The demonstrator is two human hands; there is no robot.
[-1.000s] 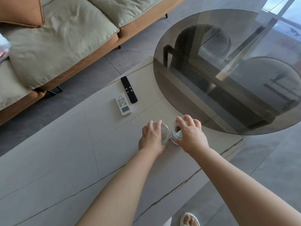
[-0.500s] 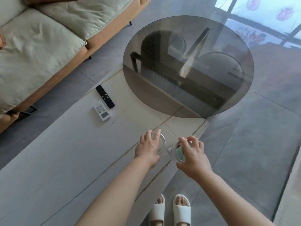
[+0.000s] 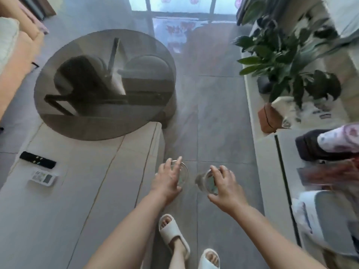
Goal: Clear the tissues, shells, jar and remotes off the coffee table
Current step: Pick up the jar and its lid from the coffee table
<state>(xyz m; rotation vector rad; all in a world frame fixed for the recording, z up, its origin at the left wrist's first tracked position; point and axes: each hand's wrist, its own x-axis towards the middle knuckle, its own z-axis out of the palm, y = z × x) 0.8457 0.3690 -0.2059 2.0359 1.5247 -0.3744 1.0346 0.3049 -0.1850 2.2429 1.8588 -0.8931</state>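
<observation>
My left hand [image 3: 168,180] grips a round glass lid [image 3: 184,175] just past the right edge of the beige coffee table [image 3: 87,200]. My right hand [image 3: 227,189] holds the small glass jar [image 3: 208,183], tilted, over the grey floor. The two glass pieces are apart. A black remote [image 3: 37,159] and a white remote [image 3: 42,178] lie side by side on the table's left part. No tissues or shells show.
A round smoked-glass table [image 3: 104,84] overlaps the coffee table's far end. The sofa [image 3: 11,55] runs along the left. At right stand a white cabinet [image 3: 272,191] with blurred items and a potted plant [image 3: 287,61]. My slippered feet [image 3: 173,232] are on the floor below.
Both hands lifted the jar and lid off the table and carried them right, over the floor. The view swung right, so the remotes now sit at far left.
</observation>
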